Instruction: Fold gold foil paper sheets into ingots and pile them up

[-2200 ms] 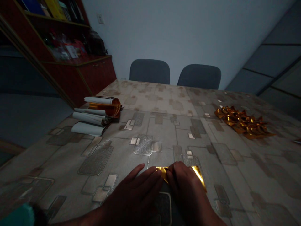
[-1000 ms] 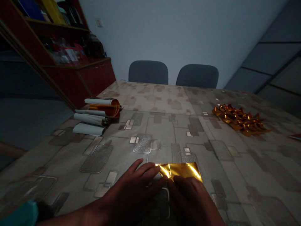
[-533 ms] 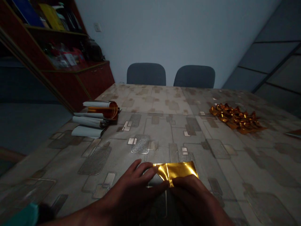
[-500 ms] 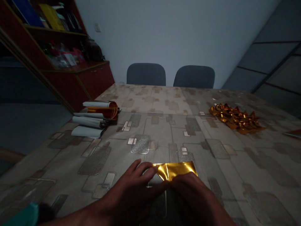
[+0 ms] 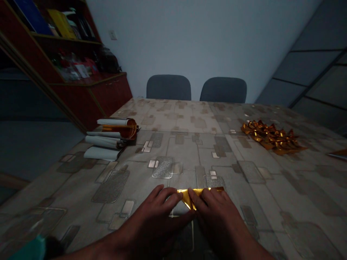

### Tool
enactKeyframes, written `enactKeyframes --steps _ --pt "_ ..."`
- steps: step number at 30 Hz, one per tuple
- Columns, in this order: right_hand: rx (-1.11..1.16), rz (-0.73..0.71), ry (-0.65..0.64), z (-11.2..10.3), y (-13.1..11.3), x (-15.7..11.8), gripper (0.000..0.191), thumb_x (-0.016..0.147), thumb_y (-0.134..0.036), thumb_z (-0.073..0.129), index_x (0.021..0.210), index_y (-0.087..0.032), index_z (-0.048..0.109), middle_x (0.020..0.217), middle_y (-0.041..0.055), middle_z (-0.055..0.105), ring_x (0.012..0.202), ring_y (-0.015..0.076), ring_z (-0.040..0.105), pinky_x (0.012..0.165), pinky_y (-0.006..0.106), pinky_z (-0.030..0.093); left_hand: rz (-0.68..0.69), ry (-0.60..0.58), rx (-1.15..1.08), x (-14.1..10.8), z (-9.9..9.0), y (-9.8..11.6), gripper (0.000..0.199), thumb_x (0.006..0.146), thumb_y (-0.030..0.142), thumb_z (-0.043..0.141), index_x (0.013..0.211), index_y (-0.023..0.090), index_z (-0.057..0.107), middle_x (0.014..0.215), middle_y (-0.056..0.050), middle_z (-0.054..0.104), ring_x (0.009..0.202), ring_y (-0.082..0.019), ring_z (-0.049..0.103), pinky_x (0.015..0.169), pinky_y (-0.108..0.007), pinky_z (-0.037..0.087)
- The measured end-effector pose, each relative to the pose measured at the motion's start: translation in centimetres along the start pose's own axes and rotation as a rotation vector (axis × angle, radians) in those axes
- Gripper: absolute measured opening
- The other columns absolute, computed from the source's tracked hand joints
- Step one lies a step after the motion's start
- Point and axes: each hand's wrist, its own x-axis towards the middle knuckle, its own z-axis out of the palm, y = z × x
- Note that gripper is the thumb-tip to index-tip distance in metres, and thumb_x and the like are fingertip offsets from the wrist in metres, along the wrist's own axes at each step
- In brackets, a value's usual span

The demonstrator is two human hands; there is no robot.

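Left hand and right hand press foil toward the tabletop's near edge — grips unclear; it looks part-folded, with folded pieces toward the right edge — sheets by the left.

One head cam on duty, worn up top, aimed fwd & down across the table from its near side! Closest to it, btm ctr: L hand and R hand, both reaching in from the lower edge. Tabletop runs away up the view, and past its far end, approx. upper mid, two chairs before the back wall, well off. Wide take, squeezed in ht., w/ a red cabinet slanting at far L.
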Motion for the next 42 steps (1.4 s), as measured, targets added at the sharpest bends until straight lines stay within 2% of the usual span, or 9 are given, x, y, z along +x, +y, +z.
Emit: enactKeyframes --steps 8,14,17,20,24,28,32,38,42 --pt "0.083 0.067 -0.063 -1.2 0.2 0.2 0.046 0.088 -0.02 0.063 0.133 -0.017 0.057 0.096 0.0088 0.069 0.083 0.0258 0.063 0.072 0.039 0.045 -0.067 -0.073 -0.13 -0.1 0.3 -0.1 0.059 0.084 0.011 0.056 0.136 0.037 0.049 0.124 -0.009 0.054 0.104 -0.027 0.052 0.086 -0.046 0.047" --pt "0.292 0.051 -0.073 -2.1 0.9 0.5 0.046 0.092 -0.011 0.057 0.137 -0.017 0.052 0.095 0.0074 0.07 0.083 0.0223 0.064 0.074 0.036 0.048 -0.023 -0.094 -0.11 0.2 0.1 -0.2 0.061 0.083 0.008 0.054 0.137 0.035 0.047 0.124 -0.011 0.054 0.106 -0.029 0.052 0.088 -0.051 0.045" --pt "0.28 0.012 -0.097 -2.2 0.8 0.5 0.034 0.089 -0.012 0.065 0.121 -0.025 0.063 0.092 0.0038 0.069 0.082 0.0233 0.062 0.071 0.037 0.046 -0.027 -0.084 -0.109 0.1 0.2 -0.2 0.059 0.084 0.009 0.054 0.137 0.034 0.048 0.124 -0.011 0.055 0.106 -0.028 0.052 0.087 -0.048 0.045" --pt "0.251 0.053 -0.102 -2.4 0.9 0.6 0.023 0.088 -0.015 0.068 0.109 -0.024 0.068 0.086 0.0041 0.067 0.079 0.0244 0.06 0.069 0.037 0.043 -0.041 -0.075 -0.098 0.3 0.4 -0.4 0.054 0.086 0.013 0.057 0.135 0.035 0.051 0.121 -0.01 0.057 0.104 -0.028 0.052 0.085 -0.046 0.045" --pt "0.361 0.138 -0.106 -2.9 1.4 2.3 0.005 0.089 -0.018 0.065 0.088 -0.02 0.069 0.086 0.0057 0.064 0.083 0.023 0.058 0.072 0.034 0.042 -0.096 -0.059 -0.119 1.5 0.4 -1.0 0.027 0.088 0.025 0.064 0.114 0.031 0.066 0.104 -0.008 0.061 0.09 -0.026 0.055 0.075 -0.038 0.045" --pt "0.383 0.187 -0.206 -3.4 1.9 5.1 0.019 0.074 -0.012 0.076 0.09 -0.018 0.068 0.086 0.0048 0.065 0.081 0.0218 0.057 0.069 0.032 0.038 -0.132 -0.017 -0.234 2.9 0.3 -1.6 0.013 0.092 0.032 0.063 0.095 0.024 0.072 0.095 -0.005 0.063 0.088 -0.023 0.056 0.078 -0.036 0.043" --pt "0.38 0.241 -0.303 -3.0 1.9 6.4 0.015 0.07 -0.014 0.077 0.08 -0.019 0.067 0.077 0.0028 0.065 0.074 0.0208 0.057 0.067 0.033 0.035 -0.239 0.015 -0.337 3.4 0.2 -1.8 0.009 0.089 0.028 0.067 0.088 0.019 0.067 0.097 -0.005 0.064 0.093 -0.023 0.056 0.08 -0.034 0.042" --pt "0.473 0.303 -0.32 -2.0 1.8 5.8 0.016 0.069 -0.008 0.074 0.077 -0.02 0.067 0.082 0.0044 0.067 0.081 0.0228 0.059 0.076 0.036 0.037 -0.419 -0.001 -0.414 3.4 0.1 -2.0 0.059 0.077 0.034 0.08 0.129 0.023 0.053 0.121 -0.007 0.061 0.111 -0.028 0.053 0.094 -0.043 0.04" --pt "0.493 0.314 -0.3 -2.1 1.7 5.8 0.033 0.069 -0.007 0.073 0.099 -0.019 0.067 0.078 0.0031 0.067 0.076 0.0218 0.059 0.071 0.035 0.036 -0.451 -0.048 -0.402 3.3 0.4 -2.1 0.06 0.078 0.034 0.079 0.131 0.025 0.053 0.114 -0.006 0.062 0.106 -0.029 0.054 0.092 -0.045 0.04"
